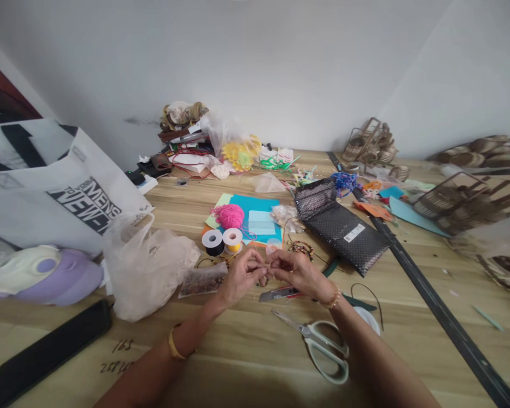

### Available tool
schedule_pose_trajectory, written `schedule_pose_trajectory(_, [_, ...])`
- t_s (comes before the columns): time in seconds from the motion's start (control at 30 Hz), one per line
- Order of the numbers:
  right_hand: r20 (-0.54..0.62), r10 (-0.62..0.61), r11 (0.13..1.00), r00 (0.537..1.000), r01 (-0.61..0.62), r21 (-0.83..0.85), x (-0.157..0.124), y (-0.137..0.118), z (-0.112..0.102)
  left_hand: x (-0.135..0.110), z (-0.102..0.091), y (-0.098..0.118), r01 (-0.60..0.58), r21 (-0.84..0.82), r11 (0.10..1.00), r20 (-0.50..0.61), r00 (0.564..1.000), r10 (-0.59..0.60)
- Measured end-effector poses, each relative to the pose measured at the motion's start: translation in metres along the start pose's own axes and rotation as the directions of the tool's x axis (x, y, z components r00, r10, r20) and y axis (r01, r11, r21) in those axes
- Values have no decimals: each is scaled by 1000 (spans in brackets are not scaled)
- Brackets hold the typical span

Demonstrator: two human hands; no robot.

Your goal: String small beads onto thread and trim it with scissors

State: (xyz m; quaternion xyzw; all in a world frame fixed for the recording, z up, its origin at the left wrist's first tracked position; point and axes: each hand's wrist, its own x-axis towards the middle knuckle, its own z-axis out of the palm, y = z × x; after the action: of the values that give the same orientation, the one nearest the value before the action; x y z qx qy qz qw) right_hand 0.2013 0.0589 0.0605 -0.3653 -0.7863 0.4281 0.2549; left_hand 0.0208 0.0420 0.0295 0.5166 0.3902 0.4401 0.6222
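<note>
While the worktop (pixel 221 351) bears clutter, left hand (pixel 240 276) and right hand (pixel 301 275) meet just beyond the scissors (pixel 306 331), fingertips pinched, likely for fine control. Scissors probably parked for easy reach; black spool (pixel 213 242) and yellow spool (pixel 233 240) farther beyond. Whatever's gripped: at fingertips, too small to tell.

Scissors (pixel 313 334) metal-bladed, smooth plastic handles; tabletop (pixel 238 357) wood-grained; yarn (pixel 229 216) matt; mailer (pixel 344 228) glossy plastic.

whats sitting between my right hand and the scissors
A utility knife lies there, between your right hand and the scissors, as the head view shows.
</note>
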Motion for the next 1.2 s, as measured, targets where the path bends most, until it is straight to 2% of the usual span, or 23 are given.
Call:
schedule_pose_trajectory(0.23, [-19, -68, 998, 997, 68, -11, 0, -2, -1, 2, -1, -3, -6, -16, 1000, 60, 998, 7])
schedule_pose_trajectory(0.37, [-71, -13, 1000, 997, 14, 14, -1, 0, -1, 1, -2, 3, -42, 40, 998, 17, 999, 41])
schedule_pose_trajectory(0.57, [-99, 28, 981, 995, -8, 196, 0, 2, 1, 0, 0, 1, 33, -68, 997, 98, 995, -27])
schedule_pose_trajectory(0.67, [-120, 30, 977, 992, -4, 211, 1, 4, 1, 1, 3, -5, 45, -53, 998, 64, 997, -42])
schedule_pose_trajectory(0.8, [-149, 30, 981, 988, -1, 193, 3, 11, 3, 0, 4, -6, 9, 64, 998, -60, 998, -5])
schedule_pose_trajectory(0.9, [-159, 26, 986, 987, 0, 165, 3, 14, 4, 0, 5, -4, -29, 155, 987, -109, 993, 47])
schedule_pose_trajectory(1.07, [-147, 10, 995, 989, 4, 97, 3, 14, 4, -2, 6, -3, -73, 293, 953, -78, 992, 100])
schedule_pose_trajectory(1.2, [-114, 19, 998, 993, -13, 58, 3, 14, 5, -2, 4, -4, -202, 543, 815, -3, 970, 242])
